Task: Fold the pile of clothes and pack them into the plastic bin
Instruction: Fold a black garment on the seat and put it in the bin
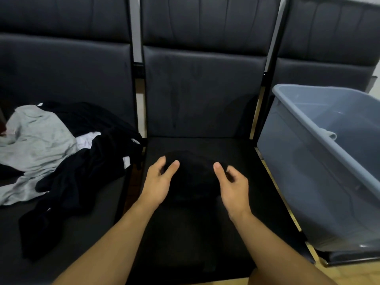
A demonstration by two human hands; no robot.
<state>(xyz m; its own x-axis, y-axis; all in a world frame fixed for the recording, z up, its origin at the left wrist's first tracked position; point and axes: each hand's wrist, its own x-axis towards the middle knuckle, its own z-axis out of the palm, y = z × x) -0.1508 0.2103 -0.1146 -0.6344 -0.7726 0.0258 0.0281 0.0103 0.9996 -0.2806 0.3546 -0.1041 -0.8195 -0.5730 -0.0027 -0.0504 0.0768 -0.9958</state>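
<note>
Two bare hands hover over a dark folded garment [193,177] on the middle black seat [236,153]. Both the left hand [159,182] and right hand [233,185] are loosely spread, gripping nothing. An unfolded pile of grey, black and white clothes [61,153] lies on the left seat; a grey plastic bin [304,171] stands on the right

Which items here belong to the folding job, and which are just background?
Job:
black garment between left hand and right hand
pile of clothes
grey plastic bin, something pale inside

Background:
middle seat
seat backrests
wooden floor
</note>
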